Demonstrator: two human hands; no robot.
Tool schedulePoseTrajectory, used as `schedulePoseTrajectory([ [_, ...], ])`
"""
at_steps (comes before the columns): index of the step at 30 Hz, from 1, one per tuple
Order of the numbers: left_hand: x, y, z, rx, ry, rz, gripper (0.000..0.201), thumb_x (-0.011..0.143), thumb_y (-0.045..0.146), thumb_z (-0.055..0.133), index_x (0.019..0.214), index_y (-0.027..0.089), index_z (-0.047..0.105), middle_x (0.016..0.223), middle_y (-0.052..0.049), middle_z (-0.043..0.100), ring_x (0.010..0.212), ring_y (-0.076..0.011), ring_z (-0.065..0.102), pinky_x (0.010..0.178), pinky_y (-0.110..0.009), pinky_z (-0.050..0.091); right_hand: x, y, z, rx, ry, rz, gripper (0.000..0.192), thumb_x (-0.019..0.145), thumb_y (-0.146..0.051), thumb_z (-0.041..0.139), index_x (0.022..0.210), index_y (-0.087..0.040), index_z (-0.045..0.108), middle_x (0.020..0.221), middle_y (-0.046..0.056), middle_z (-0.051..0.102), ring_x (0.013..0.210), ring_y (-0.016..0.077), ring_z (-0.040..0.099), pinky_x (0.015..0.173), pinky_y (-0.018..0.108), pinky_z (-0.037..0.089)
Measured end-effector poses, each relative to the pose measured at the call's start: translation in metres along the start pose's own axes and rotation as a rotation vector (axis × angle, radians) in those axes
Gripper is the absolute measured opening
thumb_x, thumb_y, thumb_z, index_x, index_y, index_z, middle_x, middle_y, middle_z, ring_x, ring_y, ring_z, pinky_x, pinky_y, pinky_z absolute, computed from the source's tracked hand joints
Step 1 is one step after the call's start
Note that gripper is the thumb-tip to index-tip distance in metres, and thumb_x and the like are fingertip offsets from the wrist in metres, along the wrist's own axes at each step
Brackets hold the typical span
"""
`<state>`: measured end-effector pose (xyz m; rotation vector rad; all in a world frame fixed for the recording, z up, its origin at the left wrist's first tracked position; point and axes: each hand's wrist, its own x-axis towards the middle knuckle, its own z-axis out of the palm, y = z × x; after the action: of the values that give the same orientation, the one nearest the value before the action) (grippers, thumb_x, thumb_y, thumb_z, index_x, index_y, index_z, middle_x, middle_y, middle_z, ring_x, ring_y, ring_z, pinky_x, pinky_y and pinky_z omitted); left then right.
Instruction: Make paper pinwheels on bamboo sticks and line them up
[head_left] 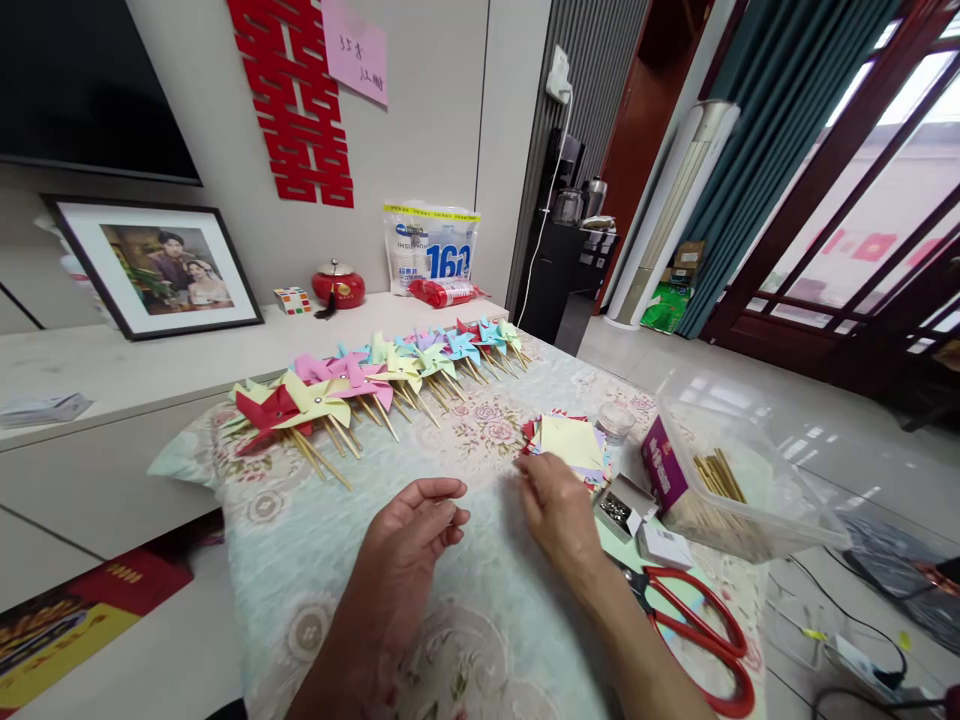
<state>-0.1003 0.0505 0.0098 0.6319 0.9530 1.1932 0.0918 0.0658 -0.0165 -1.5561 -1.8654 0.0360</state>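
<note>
My left hand hovers over the floral tablecloth with fingers curled and apart, holding nothing I can see. My right hand reaches to the edge of a stack of coloured paper squares, fingertips touching or nearly touching the stack; whether it grips a sheet is hidden. A row of several finished paper pinwheels on wooden sticks lies along the far side of the cloth.
A small open box of pins and a white box sit right of my hand. Red-handled scissors lie at the near right. A clear tub of wooden sticks, a small clear cup and a framed photo are nearby.
</note>
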Motion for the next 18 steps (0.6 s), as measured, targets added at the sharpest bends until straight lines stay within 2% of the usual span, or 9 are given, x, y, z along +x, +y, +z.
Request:
schedulePoseTrajectory([
  [3, 0.005, -0.008, -0.001, 0.011, 0.006, -0.019, 0.031, 0.058, 0.028, 0.085, 0.083, 0.014, 0.072, 0.079, -0.003, 0.069, 0.069, -0.0127, 0.062, 0.064, -0.023, 0.049, 0.005, 0.031, -0.014, -0.102, 0.221, 0.044, 0.018, 0.09, -0.015, 0.055, 0.1, -0.015, 0.07, 0.096, 0.012, 0.07, 0.092, 0.027, 0.062, 0.083, 0.037, 0.046],
  [5, 0.006, -0.011, -0.001, 0.017, 0.007, -0.034, 0.031, 0.057, 0.028, 0.085, 0.082, 0.014, 0.072, 0.081, -0.003, 0.069, 0.069, -0.0125, 0.063, 0.064, -0.023, 0.049, 0.006, 0.047, -0.02, -0.196, 0.275, 0.068, 0.019, 0.088, -0.014, 0.055, 0.1, -0.015, 0.07, 0.096, 0.012, 0.07, 0.093, 0.0286, 0.06, 0.082, 0.039, 0.046],
  [8, 0.006, -0.012, 0.0, 0.032, -0.004, -0.046, 0.03, 0.057, 0.028, 0.084, 0.08, 0.014, 0.071, 0.082, -0.003, 0.069, 0.068, -0.0124, 0.063, 0.063, -0.024, 0.048, 0.004, 0.057, -0.019, -0.244, 0.241, 0.071, 0.025, 0.085, -0.01, 0.056, 0.104, -0.015, 0.071, 0.102, 0.012, 0.07, 0.096, 0.0287, 0.06, 0.084, 0.039, 0.045],
  [12, 0.005, -0.015, 0.001, 0.053, -0.017, -0.056, 0.028, 0.057, 0.027, 0.083, 0.079, 0.014, 0.071, 0.08, -0.003, 0.069, 0.066, -0.0125, 0.062, 0.063, -0.024, 0.048, 0.004, 0.057, -0.01, -0.288, 0.157, 0.06, 0.033, 0.083, -0.008, 0.058, 0.114, -0.016, 0.069, 0.115, 0.011, 0.07, 0.106, 0.0293, 0.06, 0.09, 0.042, 0.042],
  [18, 0.003, -0.017, 0.002, 0.053, -0.03, -0.053, 0.025, 0.06, 0.026, 0.08, 0.079, 0.014, 0.07, 0.079, -0.003, 0.068, 0.066, -0.0123, 0.061, 0.062, -0.024, 0.046, 0.008, 0.056, -0.008, -0.431, 0.061, 0.161, 0.031, 0.089, -0.015, 0.061, 0.119, -0.017, 0.067, 0.12, 0.01, 0.07, 0.111, 0.03, 0.061, 0.098, 0.046, 0.035],
])
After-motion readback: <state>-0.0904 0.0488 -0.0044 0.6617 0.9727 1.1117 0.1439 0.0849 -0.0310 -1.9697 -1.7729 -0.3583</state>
